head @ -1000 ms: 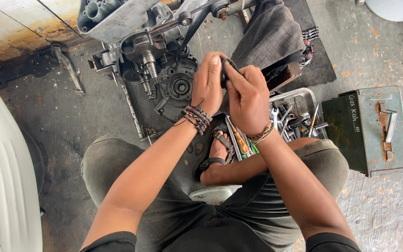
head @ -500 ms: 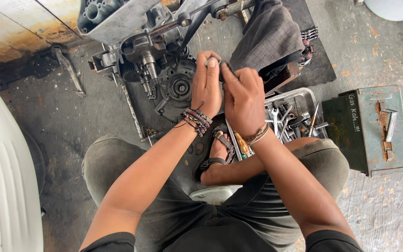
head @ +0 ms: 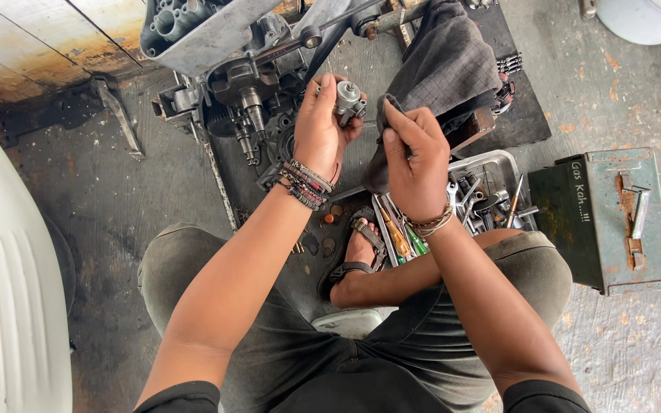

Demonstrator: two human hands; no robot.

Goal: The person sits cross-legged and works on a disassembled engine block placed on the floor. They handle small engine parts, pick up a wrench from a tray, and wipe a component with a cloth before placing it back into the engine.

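My left hand (head: 319,126) grips the small metal part (head: 348,102) firmly, right hand (head: 415,157) pinching the rag (head: 453,57) (wipe crevices slowly, turning it).

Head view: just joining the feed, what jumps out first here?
Centre frame, the left hand holds up a small grey metal part, while the right hand pinches a dark rag beside it. Behind them, top centre, sits an opened engine with bare gears. At right, a tool tray lies by the knee, next to a green metal box.
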